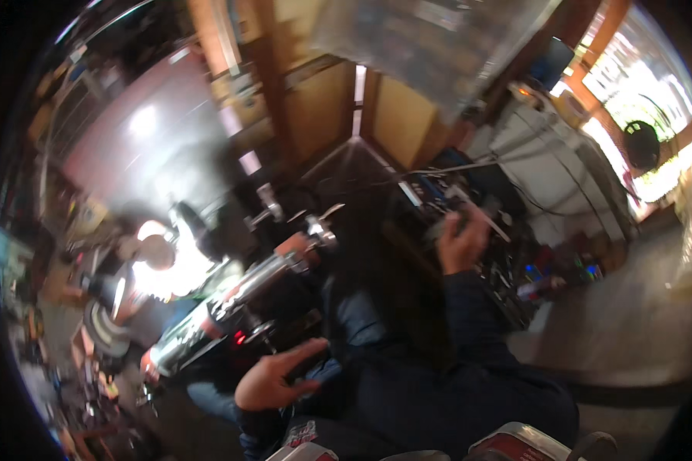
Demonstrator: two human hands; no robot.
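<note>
Over cluttered silver metal tools (504, 286), my right hand (464, 240) hovered, its grip too blurred to tell, picking seemingly underway and calling for a careful pinch, my left hand (278, 378) spread and empty.

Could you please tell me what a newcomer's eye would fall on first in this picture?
Probably the white glare left of centre, with the long, shiny metal cylinder slanting just beside it. The bright window at the upper right would come next. Then the hands: the left hand low near the middle, the right hand over cluttered tools right of centre.
</note>
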